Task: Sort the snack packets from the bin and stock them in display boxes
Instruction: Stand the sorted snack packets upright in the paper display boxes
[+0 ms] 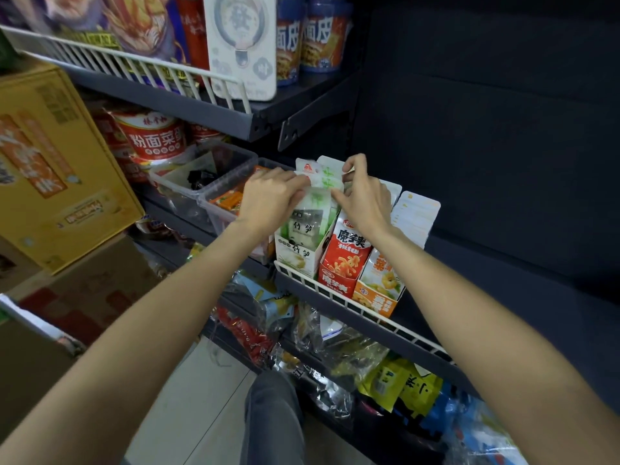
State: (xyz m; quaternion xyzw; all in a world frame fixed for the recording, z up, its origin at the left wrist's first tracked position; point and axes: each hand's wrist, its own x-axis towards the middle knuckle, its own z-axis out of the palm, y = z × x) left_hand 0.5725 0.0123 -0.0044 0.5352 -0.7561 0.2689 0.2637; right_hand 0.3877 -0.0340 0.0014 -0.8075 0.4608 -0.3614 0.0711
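While your left hand pinches the white-green snack packets in the bamboo-shoot display box, your right hand grips their tops. Red display box sits right beside it.

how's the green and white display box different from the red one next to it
The green and white display box bears green and white bamboo shoot art; the red display box is red with white lettering. Both hands, left hand and right hand, work the packets in the green and white box; the red box is untouched. Both stand upright behind the shelf's white wire rail.
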